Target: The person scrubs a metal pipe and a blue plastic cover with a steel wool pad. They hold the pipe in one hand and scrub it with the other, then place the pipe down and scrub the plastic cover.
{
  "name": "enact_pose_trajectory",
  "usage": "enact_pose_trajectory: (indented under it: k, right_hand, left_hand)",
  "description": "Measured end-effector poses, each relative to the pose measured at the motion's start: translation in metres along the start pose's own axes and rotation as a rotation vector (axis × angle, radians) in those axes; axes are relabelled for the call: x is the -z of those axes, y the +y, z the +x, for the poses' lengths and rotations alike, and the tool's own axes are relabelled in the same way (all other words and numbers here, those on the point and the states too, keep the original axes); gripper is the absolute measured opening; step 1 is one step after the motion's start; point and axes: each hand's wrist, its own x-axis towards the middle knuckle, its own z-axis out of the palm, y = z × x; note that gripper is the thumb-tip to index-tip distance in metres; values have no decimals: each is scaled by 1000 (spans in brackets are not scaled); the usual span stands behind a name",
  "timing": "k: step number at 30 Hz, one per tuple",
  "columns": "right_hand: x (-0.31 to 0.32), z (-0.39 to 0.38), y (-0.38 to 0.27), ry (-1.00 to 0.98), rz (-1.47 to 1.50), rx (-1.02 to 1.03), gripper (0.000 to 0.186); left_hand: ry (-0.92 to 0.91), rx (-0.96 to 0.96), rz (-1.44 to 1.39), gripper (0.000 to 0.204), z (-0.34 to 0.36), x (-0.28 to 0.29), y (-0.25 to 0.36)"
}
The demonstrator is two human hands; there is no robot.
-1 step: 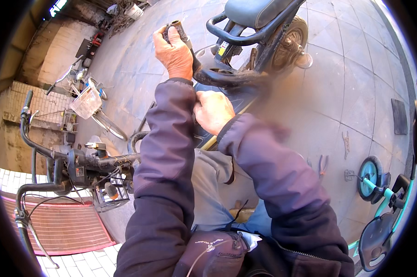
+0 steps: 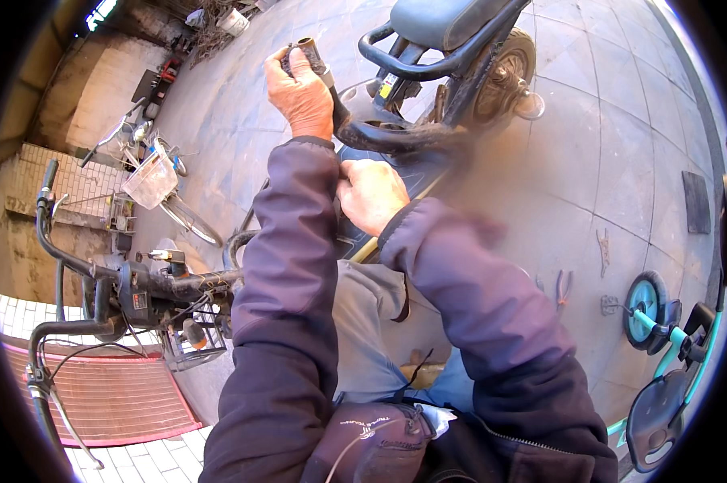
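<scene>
My left hand [image 2: 300,92] is wrapped round the upper end of a dirty tube [image 2: 315,61] with an open, brass-coloured mouth. The thumb lies along its near side. This tube rises from the thick black frame [image 2: 395,138] of a small electric bike, whose dark seat [image 2: 442,20] and rear wheel [image 2: 504,76] are at the far side. Lower and nearer, my right hand [image 2: 373,196] is closed in a curl beside my left cuff, above the dark footboard [image 2: 416,175] with a yellowish edge. Its fingertips, and anything in them, are hidden.
Handlebars [image 2: 122,294] with cables stand close at left. Beyond is a bicycle with a white basket [image 2: 150,179]. Pliers [image 2: 564,288] and a rusty tool [image 2: 603,251] lie on the paving at right, near a turquoise child's bike [image 2: 646,310]. A red-striped mat [image 2: 98,398] is lower left.
</scene>
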Motion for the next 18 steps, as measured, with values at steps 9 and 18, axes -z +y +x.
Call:
enact_pose_trajectory:
  k: [9,18]
  right_hand:
    - [0,7,4,-24,-33,-25,17]
    - [-2,3,0,3,-42,2,17]
  left_hand:
    - [-181,0,-228,21,-7,15,2]
    - [-2,-118,75,14,-5,-1,1]
